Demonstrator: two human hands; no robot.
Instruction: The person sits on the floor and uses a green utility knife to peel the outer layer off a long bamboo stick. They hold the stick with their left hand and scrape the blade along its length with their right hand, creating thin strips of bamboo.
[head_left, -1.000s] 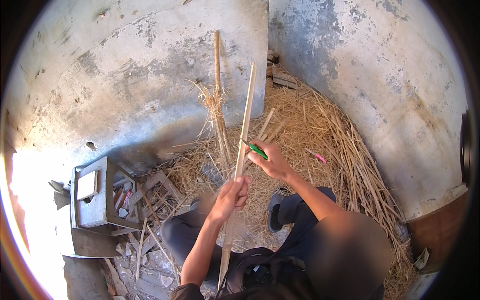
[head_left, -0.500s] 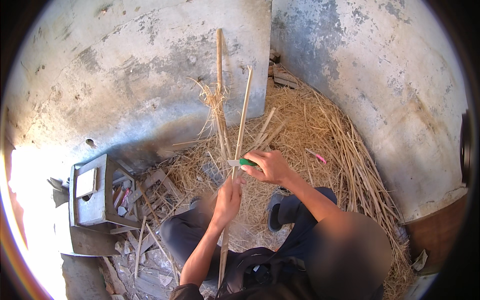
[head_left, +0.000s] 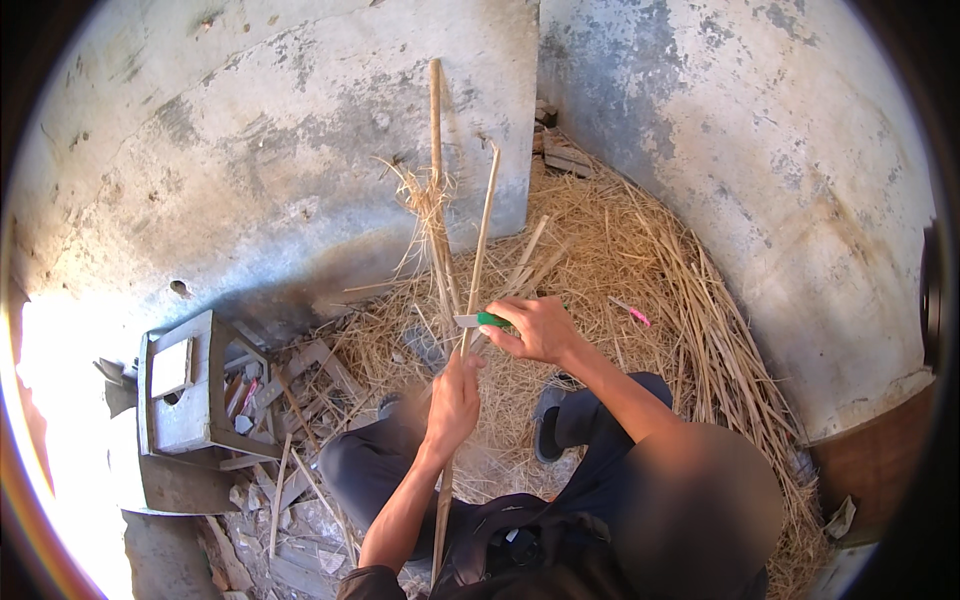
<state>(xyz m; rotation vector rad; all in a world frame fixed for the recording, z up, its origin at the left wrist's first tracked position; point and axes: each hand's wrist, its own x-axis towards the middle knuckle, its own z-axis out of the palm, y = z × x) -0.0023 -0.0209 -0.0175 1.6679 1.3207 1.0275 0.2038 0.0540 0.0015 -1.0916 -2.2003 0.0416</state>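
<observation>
My left hand [head_left: 456, 400] is closed around a long, thin strip of pale wood or bamboo [head_left: 483, 230]. The strip runs from near my body up past my hand, its far end pointing toward the wall. In my right hand [head_left: 541, 330] is a knife [head_left: 490, 319] with a green handle and a short, broad blade. Its blade lies across the strip just beyond my left fingers. Behind the strip, an upright stick [head_left: 436, 120] leans by the wall, with a tuft of curled shavings [head_left: 425, 205] around its middle.
Shavings and straw-like strips [head_left: 600, 250] cover the floor, with a pile of long thin strips [head_left: 700, 330] along the right wall. A small pink object [head_left: 638, 316] lies among them. A wooden stool-like frame [head_left: 205, 385] sits on its side at left, beside wood scraps and rubble [head_left: 290, 490].
The strip has slid slightly down toward me, its far tip now lower. The knife has shifted a little up along it. Both hands keep their grips.
</observation>
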